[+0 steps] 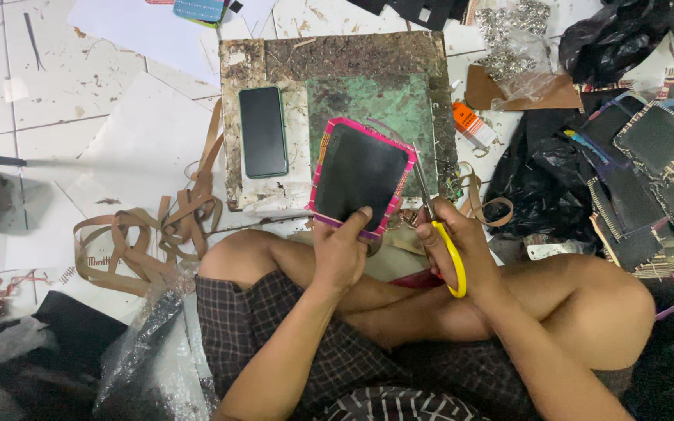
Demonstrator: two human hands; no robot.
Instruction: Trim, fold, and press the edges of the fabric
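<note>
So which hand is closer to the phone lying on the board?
Left. The left hand holds the pink-edged black patch just right of the phone; the right hand, with yellow scissors, is farther right.

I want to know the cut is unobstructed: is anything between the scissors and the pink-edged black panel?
Nothing visible. The scissors in the right hand have their blades right at the panel's right edge, and the left hand grips only its lower edge, away from the blades.
</note>
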